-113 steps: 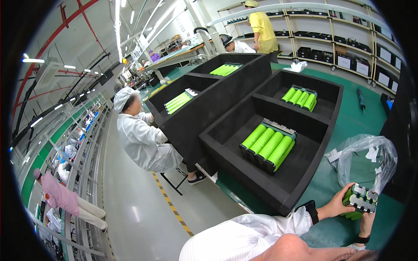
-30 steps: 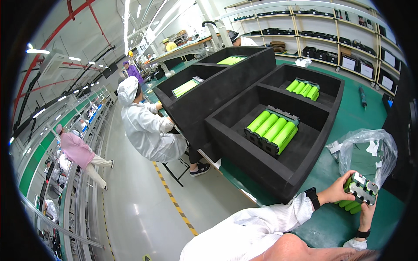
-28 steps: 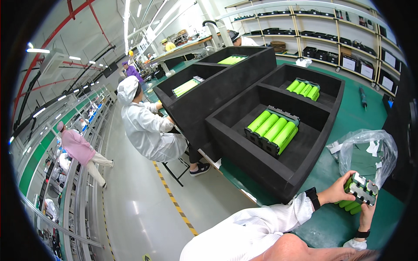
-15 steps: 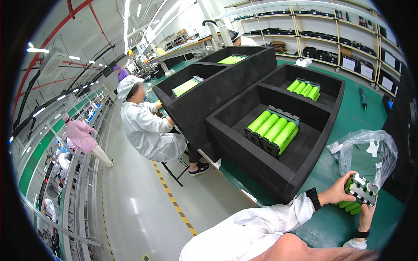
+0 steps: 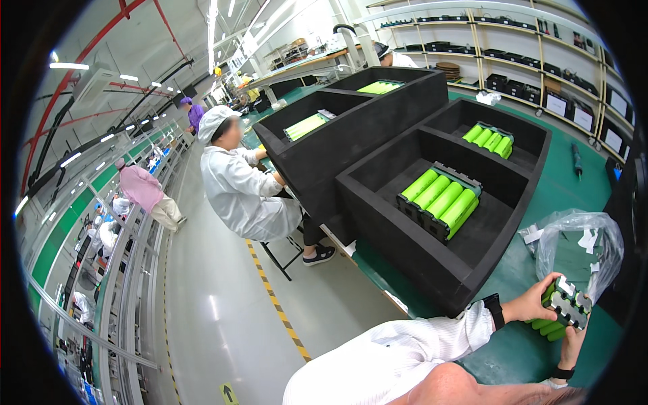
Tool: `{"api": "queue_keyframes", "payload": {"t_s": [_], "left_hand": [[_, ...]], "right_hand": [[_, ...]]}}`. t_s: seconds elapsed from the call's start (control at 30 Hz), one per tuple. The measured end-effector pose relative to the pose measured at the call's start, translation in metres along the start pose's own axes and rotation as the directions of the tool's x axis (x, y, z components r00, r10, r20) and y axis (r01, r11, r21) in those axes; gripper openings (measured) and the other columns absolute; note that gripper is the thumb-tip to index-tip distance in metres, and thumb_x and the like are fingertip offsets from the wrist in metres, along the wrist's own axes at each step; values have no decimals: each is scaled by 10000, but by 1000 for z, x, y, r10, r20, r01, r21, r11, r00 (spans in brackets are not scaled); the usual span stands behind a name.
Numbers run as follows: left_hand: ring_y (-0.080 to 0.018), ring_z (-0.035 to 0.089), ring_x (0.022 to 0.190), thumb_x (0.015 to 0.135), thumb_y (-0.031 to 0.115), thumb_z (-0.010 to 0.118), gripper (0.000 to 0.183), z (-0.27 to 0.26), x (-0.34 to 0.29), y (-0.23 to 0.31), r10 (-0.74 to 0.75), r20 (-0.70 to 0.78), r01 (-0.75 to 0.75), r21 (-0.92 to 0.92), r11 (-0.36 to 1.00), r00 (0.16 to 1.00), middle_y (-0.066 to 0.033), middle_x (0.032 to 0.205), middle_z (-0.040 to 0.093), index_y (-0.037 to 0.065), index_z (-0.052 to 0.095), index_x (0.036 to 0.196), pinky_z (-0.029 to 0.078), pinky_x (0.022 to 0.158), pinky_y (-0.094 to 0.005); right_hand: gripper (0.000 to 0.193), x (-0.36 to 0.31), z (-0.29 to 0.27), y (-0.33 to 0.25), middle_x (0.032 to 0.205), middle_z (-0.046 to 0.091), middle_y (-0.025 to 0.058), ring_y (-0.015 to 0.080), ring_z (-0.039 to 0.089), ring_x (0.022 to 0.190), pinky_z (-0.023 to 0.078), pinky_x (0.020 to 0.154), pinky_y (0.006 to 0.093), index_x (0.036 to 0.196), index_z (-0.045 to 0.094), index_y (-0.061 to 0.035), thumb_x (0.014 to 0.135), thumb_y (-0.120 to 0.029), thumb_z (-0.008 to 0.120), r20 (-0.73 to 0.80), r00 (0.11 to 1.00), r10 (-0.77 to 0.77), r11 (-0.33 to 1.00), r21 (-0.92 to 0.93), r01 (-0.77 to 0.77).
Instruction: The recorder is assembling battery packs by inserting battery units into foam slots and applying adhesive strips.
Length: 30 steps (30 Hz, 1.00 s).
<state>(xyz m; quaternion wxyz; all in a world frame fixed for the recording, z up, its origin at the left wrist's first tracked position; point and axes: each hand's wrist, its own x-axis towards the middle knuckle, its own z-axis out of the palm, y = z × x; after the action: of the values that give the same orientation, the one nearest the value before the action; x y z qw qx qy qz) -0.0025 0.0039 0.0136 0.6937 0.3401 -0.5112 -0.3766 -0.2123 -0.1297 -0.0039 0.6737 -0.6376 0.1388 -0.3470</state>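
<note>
the left hand (image 5: 528, 304) has its fingers closed on the left side of a battery pack (image 5: 569, 304) with green cells and metal strips. the right hand (image 5: 572, 345) touches the pack's lower right end; its fingers are partly hidden, so their full grip cannot be told. the pack is held over the green bench (image 5: 503, 354), at lower right. a clear plastic bag (image 5: 609, 262) lies just beyond it.

a strip of green surface separates the bag from the curved right wall of the near black tray (image 5: 405, 235). in the tray's nearer compartment a second pack (image 5: 440, 202) leaves floor showing on its right; the farther compartment holds a third pack (image 5: 487, 140). a screwdriver (image 5: 577, 162) lies right of the tray, apart from its rim.

directly left stands the far black tray (image 5: 378, 121), its end near a seated co-worker (image 5: 250, 196). shelving (image 5: 478, 50) lines the back wall.
</note>
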Motion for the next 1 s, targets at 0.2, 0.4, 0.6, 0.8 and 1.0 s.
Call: {"api": "queue_keyframes", "payload": {"t_s": [0.2,0.4,0.6,0.8,1.0], "left_hand": [[-176,419,1286,645,-14,806,984,1,-2,6,9,29,-9,6,1000,1000,-65,1346,461,96,277,1467,316,1110,-320],[-192,432,1279,646,-44,755,1022,5,-4,17,14,54,-12,-34,999,998,-76,1348,461,129,233,1507,320,1109,-329],[-199,383,1334,663,-12,741,999,0,-4,6,30,38,-29,-10,1000,999,-83,1409,403,125,227,1509,287,1132,-331],[-190,329,1385,667,-9,772,965,3,-3,10,32,6,-31,-42,999,999,-62,1460,352,93,267,1484,251,1156,-328],[-163,360,1345,664,-24,778,917,0,-3,4,-55,13,55,-60,997,998,-47,1397,397,76,311,1448,257,1146,-307]], "right_hand": [[1103,1,19,-15,1386,459,99,219,511,1234,404,1046,338,1502,254,-31,686,-462,860,-6,997,-80,996,-37,79],[1135,-1,0,-6,1403,445,107,225,486,1263,390,1060,349,1509,239,-33,673,-482,860,22,999,-34,999,1,34],[1130,2,16,-18,1437,412,119,239,429,1324,338,1104,364,1508,239,-26,679,-498,845,38,997,-66,997,43,64],[1092,0,8,-13,1419,425,104,232,442,1305,333,1099,356,1497,256,-26,688,-466,844,30,999,-40,998,54,38],[1101,-1,6,-10,1407,421,101,230,437,1299,340,1091,353,1486,277,-25,662,-460,864,-6,1000,-14,998,57,14]]}}
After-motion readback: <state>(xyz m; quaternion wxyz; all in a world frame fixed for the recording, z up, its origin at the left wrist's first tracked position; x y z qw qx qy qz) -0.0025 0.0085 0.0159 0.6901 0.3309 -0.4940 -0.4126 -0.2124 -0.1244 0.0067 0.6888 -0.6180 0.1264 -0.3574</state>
